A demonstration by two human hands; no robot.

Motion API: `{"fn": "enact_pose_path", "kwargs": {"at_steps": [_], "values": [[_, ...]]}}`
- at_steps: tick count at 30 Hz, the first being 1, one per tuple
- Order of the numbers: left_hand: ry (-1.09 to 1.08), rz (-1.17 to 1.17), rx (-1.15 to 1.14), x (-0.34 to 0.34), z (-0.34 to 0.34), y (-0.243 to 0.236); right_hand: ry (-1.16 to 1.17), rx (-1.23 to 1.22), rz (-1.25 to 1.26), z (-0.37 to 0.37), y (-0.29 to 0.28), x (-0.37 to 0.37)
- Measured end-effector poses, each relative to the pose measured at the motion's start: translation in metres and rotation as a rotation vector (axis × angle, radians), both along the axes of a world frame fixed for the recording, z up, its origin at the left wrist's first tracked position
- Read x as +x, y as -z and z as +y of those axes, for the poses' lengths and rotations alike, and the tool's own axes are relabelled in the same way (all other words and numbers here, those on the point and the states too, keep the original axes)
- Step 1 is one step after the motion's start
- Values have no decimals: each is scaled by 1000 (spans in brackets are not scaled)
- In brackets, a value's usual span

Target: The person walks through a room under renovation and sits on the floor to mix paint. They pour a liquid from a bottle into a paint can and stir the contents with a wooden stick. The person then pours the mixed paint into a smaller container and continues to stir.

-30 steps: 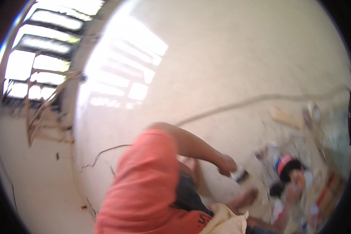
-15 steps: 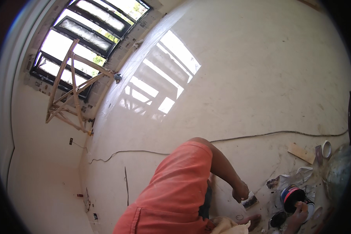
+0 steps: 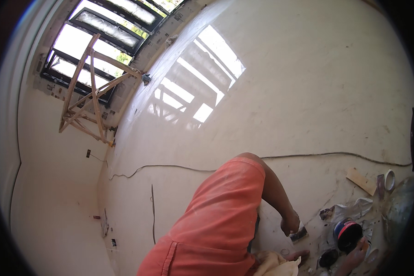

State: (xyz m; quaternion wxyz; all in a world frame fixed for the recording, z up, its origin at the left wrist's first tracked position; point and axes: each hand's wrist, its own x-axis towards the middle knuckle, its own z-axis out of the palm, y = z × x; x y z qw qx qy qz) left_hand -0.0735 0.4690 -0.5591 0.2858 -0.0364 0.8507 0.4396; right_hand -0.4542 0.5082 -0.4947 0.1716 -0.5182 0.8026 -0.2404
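My left arm, in an orange sleeve, bends down to my left hand, closed round a broad putty knife. Its blade carries a dark smear and sits at or just above the pale floor. At the lower right, my right hand has curled fingers at the rim of a round tin with a blue and red label and a dark inside. Whether the fingers grip the rim or a thin tool is not clear. A dark round lid lies beside the tin.
Crumpled plastic sheeting, a wooden board and a tape roll lie at the right. A cable crosses the glossy floor. Tan cloth and a bare foot are near my left hand. A wooden frame stands by the window.
The whole view has shifted slightly. My right hand has slid a little down and right along the tin's rim. My left hand keeps hold of the putty knife.
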Motion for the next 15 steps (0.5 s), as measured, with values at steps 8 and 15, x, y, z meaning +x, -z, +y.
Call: {"fn": "enact_pose_path", "kwargs": {"at_steps": [8, 15], "values": [[3, 16, -14, -12, -10, 5, -123, 41, 120, 23, 43, -40], [-36, -55, 33, 15, 5, -10, -190, -98, 7, 5, 31, -4]]}}
